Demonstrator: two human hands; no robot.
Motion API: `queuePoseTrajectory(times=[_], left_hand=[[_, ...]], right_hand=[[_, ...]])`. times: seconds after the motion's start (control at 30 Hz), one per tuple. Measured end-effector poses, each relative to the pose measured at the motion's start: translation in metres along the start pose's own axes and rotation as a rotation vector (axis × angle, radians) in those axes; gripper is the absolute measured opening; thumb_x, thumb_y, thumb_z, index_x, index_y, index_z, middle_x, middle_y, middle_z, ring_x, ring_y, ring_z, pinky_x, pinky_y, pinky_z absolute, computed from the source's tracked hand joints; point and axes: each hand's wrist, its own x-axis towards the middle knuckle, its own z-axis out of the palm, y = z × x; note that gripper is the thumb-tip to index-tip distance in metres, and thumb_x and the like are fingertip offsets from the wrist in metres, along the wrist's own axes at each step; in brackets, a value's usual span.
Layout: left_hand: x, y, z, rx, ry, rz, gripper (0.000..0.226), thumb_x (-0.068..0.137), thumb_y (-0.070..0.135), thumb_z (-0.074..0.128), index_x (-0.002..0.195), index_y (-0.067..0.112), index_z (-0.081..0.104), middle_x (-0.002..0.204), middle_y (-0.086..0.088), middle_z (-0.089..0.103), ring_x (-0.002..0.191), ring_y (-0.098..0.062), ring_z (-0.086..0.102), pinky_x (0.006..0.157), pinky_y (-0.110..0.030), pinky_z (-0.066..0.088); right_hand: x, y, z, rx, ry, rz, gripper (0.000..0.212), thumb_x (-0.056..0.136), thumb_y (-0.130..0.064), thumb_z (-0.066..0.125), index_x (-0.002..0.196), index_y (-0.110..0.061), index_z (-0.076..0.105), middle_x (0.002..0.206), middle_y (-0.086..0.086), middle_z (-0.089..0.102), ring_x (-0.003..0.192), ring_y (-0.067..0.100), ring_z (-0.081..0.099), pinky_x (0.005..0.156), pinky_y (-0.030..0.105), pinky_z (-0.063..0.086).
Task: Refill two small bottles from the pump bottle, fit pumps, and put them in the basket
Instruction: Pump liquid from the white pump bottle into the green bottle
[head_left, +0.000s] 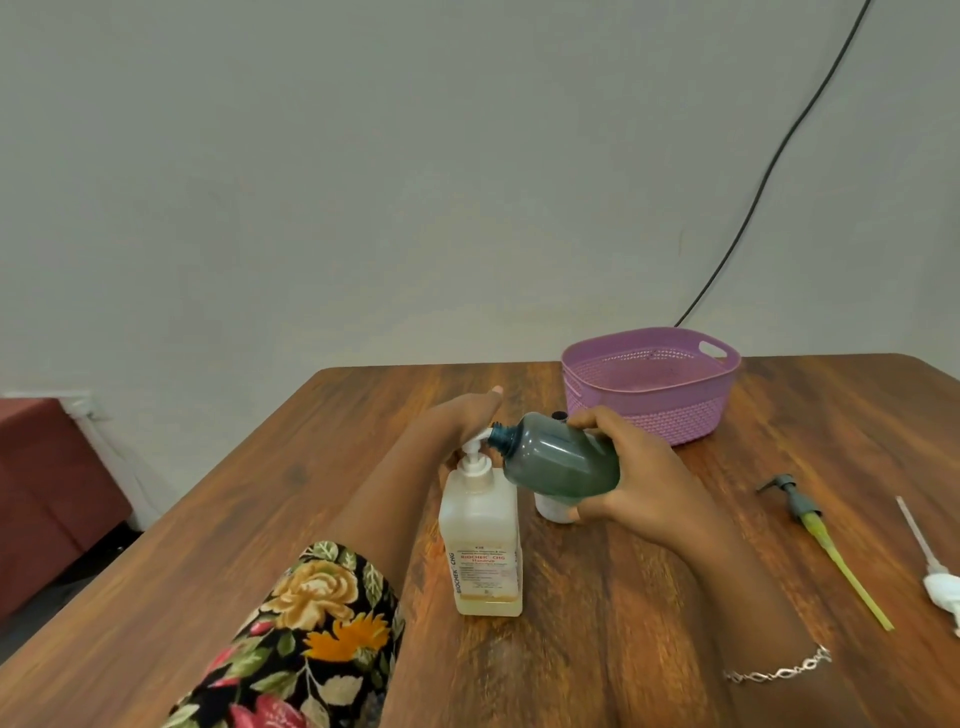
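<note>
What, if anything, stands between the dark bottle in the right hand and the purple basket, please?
Nothing visible does: the dark bottle, gripped by the right hand, is just in front of the open-topped basket. Only a small dark object shows behind the bottle.

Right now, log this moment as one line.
left hand: on pump bottle head | right hand: holds green bottle tilted at nozzle | basket: no bottles | grey pump, white pump: on table
</note>
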Motion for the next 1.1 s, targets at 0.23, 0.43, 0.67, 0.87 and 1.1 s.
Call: queuePoseTrajectory(times=[0.23,0.43,0.67,0.87,1.1], left_hand=[[0.008,-0.006,0.005,-0.011,0.13,0.04,0.064,0.101,0.046,0.014,0.142,0.0,0.031,0.138,-0.026,0.041,0.124,-0.038,0.043,0.101,-0.045,0.036],[-0.01,0.002,-0.011,-0.152,0.015,-0.036,0.076,0.095,0.059,0.009,0.144,0.002,0.023,0.133,-0.033,0.044,0.123,-0.046,0.042,0.099,-0.054,0.035],[-0.003,-0.001,0.0,-0.126,0.096,-0.099,0.05,0.102,0.017,0.03,0.146,-0.001,0.014,0.125,-0.031,0.051,0.123,-0.04,0.045,0.104,-0.047,0.036],[0.003,-0.008,0.001,0.189,0.131,0.034,0.026,0.098,0.009,0.036,0.074,0.006,0.046,0.068,-0.002,0.039,0.059,-0.013,0.041,0.061,-0.022,0.04],[-0.007,-0.001,-0.007,0.226,-0.036,0.08,0.029,0.094,-0.002,0.041,0.121,-0.008,0.05,0.115,-0.027,0.055,0.098,-0.039,0.059,0.086,-0.044,0.052]], right_hand=[[-0.004,0.001,0.007,0.02,-0.022,-0.002,0.07,0.055,-0.015,0.086,0.111,-0.033,0.047,0.108,-0.011,0.054,0.098,0.009,0.053,0.074,0.022,0.042],[-0.001,0.0,-0.001,0.027,-0.003,0.01,0.073,0.054,-0.015,0.086,0.115,-0.03,0.049,0.111,-0.007,0.055,0.098,0.012,0.055,0.071,0.021,0.043],[-0.002,0.001,0.001,0.016,-0.021,0.011,0.072,0.055,-0.016,0.086,0.115,-0.029,0.048,0.112,-0.007,0.054,0.099,0.011,0.054,0.072,0.021,0.044],[-0.005,-0.002,0.007,0.029,-0.036,0.015,0.072,0.056,-0.014,0.086,0.115,-0.028,0.048,0.108,-0.01,0.052,0.099,0.009,0.052,0.073,0.02,0.041],[-0.001,-0.002,-0.002,0.023,-0.018,0.019,0.073,0.055,-0.016,0.086,0.116,-0.029,0.048,0.111,-0.009,0.054,0.098,0.011,0.055,0.071,0.02,0.046]])
